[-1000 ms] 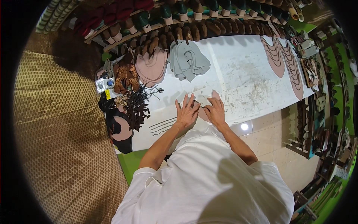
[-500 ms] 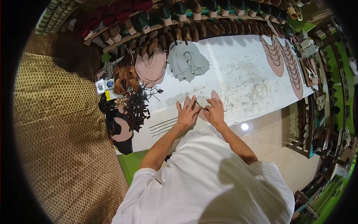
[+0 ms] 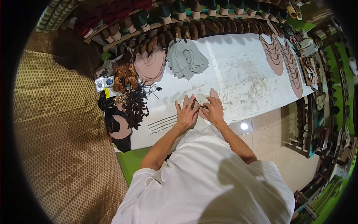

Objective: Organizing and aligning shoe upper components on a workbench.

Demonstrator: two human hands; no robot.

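Observation:
At the near edge of the white table, my left hand [image 3: 187, 116] has several fingers fanned out, while thumb and forefinger close on a thin dark strip [image 3: 197, 101]. Beside it, my right hand [image 3: 214, 112] bends its fingers into a pinch at the strip's other end; the exact grip is too small to see. Under the right hand lies a pink sole-shaped piece [image 3: 213, 92], its pointed tip showing beyond the fingers and the rest mostly covered. Left of my hands, several dark strips [image 3: 163, 122] lie side by side on the table.
The white table [image 3: 238, 74] carries grey cut pieces [image 3: 188, 59], pink pieces [image 3: 150, 67] and a dark heap of strips [image 3: 137, 108]. Pink soles with wavy dark strips [image 3: 292, 69] lie at the right. Racks of shoes [image 3: 195, 31] line the far side.
My hands stay nearly in place, the right fingers shifting slightly over the pink piece. The whole view has moved a little.

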